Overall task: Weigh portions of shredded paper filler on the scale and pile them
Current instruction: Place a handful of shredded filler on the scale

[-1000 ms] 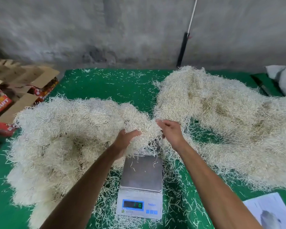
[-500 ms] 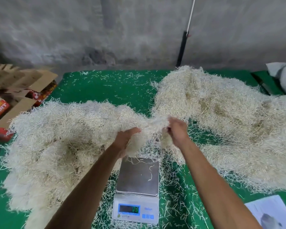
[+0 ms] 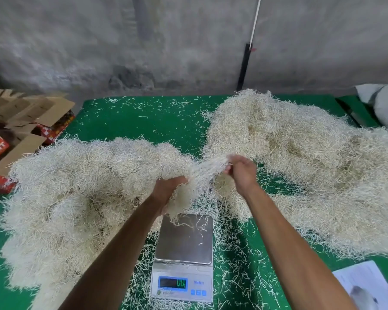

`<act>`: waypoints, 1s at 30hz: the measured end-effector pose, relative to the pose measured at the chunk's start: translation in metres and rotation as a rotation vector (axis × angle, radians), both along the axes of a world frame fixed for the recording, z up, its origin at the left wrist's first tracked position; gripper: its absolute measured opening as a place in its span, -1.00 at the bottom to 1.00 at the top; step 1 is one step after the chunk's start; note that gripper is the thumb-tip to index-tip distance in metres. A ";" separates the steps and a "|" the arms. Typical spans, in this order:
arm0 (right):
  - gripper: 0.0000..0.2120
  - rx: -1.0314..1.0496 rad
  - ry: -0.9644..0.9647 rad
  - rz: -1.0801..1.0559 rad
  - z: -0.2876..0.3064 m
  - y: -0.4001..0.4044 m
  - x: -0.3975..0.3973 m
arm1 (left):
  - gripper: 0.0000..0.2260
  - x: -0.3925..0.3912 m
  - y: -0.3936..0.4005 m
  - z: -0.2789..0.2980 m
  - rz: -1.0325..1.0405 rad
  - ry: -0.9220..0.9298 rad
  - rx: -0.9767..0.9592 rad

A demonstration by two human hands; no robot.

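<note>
Both hands stretch one clump of shredded paper filler (image 3: pixel 202 175)

Left hand (image 3: pixel 166 191) and right hand (image 3: pixel 242 173) each grip it; scale (image 3: pixel 184 253) lies just below.

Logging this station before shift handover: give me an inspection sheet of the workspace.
Surface: green table, strewn with loose shreds.
Job's things: scale, pan bare but for a few strands, display unreadable; left pile; right pile.
Clutter: printed sheet at the near right corner.
Hands: left hand and right hand each grip one stretched tuft above the scale.
Cables: nothing seen.
Surroundings: grey wall; cardboard boxes at the left; leaning pole.
</note>
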State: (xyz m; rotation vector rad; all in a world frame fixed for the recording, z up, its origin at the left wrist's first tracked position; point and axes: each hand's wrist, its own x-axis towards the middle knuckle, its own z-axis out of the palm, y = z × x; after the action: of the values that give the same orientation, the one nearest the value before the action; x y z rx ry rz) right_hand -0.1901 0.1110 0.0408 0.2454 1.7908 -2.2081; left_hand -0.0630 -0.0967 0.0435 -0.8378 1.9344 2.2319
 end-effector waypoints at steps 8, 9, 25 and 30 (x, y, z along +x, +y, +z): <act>-0.70 0.010 0.080 0.260 0.003 0.004 0.005 | -0.64 0.007 -0.008 0.002 -0.021 0.092 0.073; -0.63 0.031 0.062 0.354 0.001 -0.004 0.013 | -0.55 0.005 -0.002 0.005 -0.044 0.089 0.082; -0.53 0.439 0.184 -0.136 -0.039 0.035 -0.039 | -0.84 0.018 -0.043 -0.010 0.022 0.059 0.208; -0.49 0.863 0.399 0.191 -0.057 0.027 -0.017 | -0.79 0.008 -0.034 -0.022 -0.048 0.064 0.226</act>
State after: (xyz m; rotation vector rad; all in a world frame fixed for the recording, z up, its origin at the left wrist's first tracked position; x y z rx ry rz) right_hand -0.2067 0.1382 -0.0162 -0.2109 2.7601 -1.2945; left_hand -0.0546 -0.1307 0.0214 -0.6895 1.6635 2.4168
